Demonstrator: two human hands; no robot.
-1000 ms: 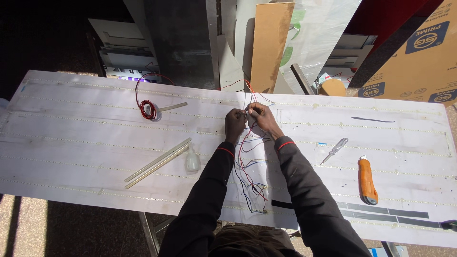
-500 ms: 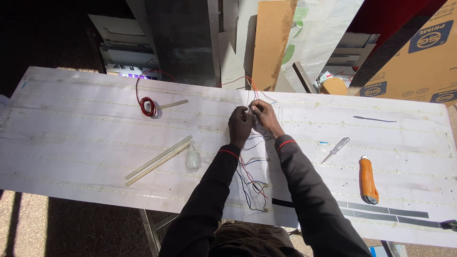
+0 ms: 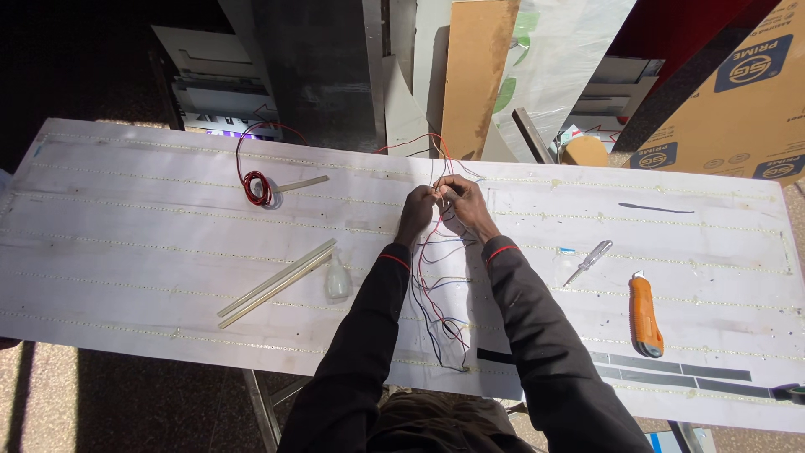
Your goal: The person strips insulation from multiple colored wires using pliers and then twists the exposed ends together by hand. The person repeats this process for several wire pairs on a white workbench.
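A bundle of thin wires [image 3: 438, 285], red, blue and dark strands, is lying loosely looped and tangled on the white panel [image 3: 151, 243], running from its near edge up between the person's forearms to the hands near the middle of the bench. The upper ends of the wires are gathering at the fingertips, and a few strands are trailing on past the hands toward the far edge. The left hand [image 3: 416, 213] and the right hand [image 3: 464, 204] are meeting there, fingertips touching, each grip pinched narrow on the wire ends.

To the left of the hands, a small clear bottle [image 3: 337, 282] is lying just beside two pale strips [image 3: 277, 283] set at a slant. Farther back on the left, a coil of red and black wire [image 3: 254, 186] is sitting next to a flat metal strip [image 3: 299, 184]. To the right, well apart from the hands, a screwdriver [image 3: 589, 262] with a clear handle is lying near an orange utility knife [image 3: 646, 315]. Dark tape strips [image 3: 671, 367] are lying along the near right edge.
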